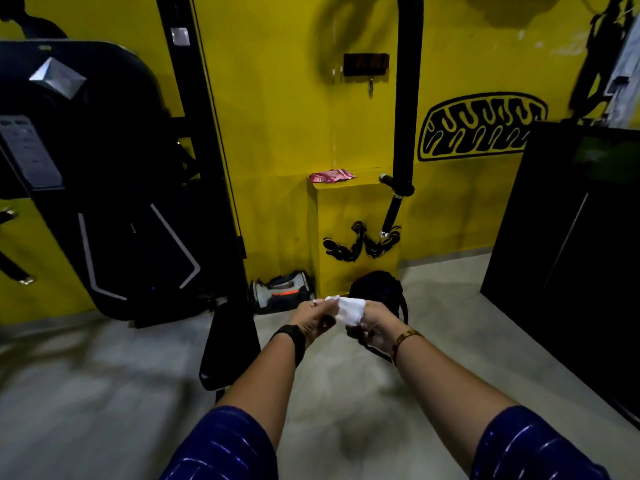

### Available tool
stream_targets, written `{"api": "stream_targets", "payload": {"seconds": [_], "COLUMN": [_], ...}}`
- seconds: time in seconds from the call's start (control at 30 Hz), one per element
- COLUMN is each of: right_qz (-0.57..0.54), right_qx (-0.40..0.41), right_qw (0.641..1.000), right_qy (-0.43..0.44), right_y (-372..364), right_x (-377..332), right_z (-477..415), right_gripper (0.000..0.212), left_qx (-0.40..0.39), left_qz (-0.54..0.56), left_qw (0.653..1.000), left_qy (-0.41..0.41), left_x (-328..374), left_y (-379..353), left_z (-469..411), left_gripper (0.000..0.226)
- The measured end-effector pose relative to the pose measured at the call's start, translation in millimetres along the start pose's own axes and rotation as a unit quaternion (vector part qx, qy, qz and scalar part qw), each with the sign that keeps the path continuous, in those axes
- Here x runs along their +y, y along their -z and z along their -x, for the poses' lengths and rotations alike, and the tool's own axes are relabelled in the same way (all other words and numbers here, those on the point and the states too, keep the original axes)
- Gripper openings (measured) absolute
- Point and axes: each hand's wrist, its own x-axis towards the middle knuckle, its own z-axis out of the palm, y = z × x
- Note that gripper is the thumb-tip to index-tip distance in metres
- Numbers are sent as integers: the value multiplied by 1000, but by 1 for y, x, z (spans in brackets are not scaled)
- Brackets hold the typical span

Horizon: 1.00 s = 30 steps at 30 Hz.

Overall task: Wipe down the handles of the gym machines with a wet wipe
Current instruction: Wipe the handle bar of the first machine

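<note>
Evidently the left hand (pixel 313 318) and right hand (pixel 372 323) pinch the wet wipe (pixel 349 310) stretched between their fingers (pixel 317 304), probably unfolding it before wiping the handle (pixel 391 216) hanging beyond.

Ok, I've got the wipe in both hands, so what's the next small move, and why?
Probably gather the wet wipe into your right hand, let go with the left hand, and reach for the black handle hanging beside the yellow ledge. Both hands hold the wipe in mid-air, and that handle looks nearest, with nothing touching it.
</note>
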Motion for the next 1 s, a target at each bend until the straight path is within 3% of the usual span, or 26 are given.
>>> {"api": "stream_targets", "payload": {"seconds": [0.07, 0.17, 0.23, 0.3, 0.4, 0.53, 0.63, 0.8, 1.0], "right_qz": [-72, -147, -126, -92, -65, -33, -38, -81, -72], "right_qx": [50, 78, 58, 45, 95, 122, 129, 187, 190], "right_qw": [996, 983, 986, 988, 981, 982, 984, 973, 970], "right_qy": [21, 79, 97, 114, 154, 139, 118, 111, 131], "right_y": [6, 12, 10, 7, 2, -3, -3, 11, 40], "right_x": [-8, -22, -35, -46, -61, -74, -76, -91, -113], "right_z": [-16, -48, -68, -86, -116, -145, -165, -192, -229], "right_gripper": [15, 23, 28, 15, 22, 20, 21, 18, 17], "left_qx": [15, 6, -9, -25, -55, -79, -82, -84, -91], "left_qz": [21, 20, 14, 10, -12, -23, 11, 34, 33], "left_qw": [1000, 1000, 1000, 1000, 998, 996, 995, 991, 991], "left_qy": [-6, -2, 4, 6, 4, 19, 48, 103, 97], "left_x": [4, 16, 23, 32, 42, 55, 60, 62, 73], "left_y": [0, 3, 6, 8, 14, 15, 13, 1, -27], "left_z": [-26, -65, -94, -120, -162, -203, -230, -270, -315], "left_gripper": [13, 12, 14, 19, 21, 20, 17, 32, 38]}}
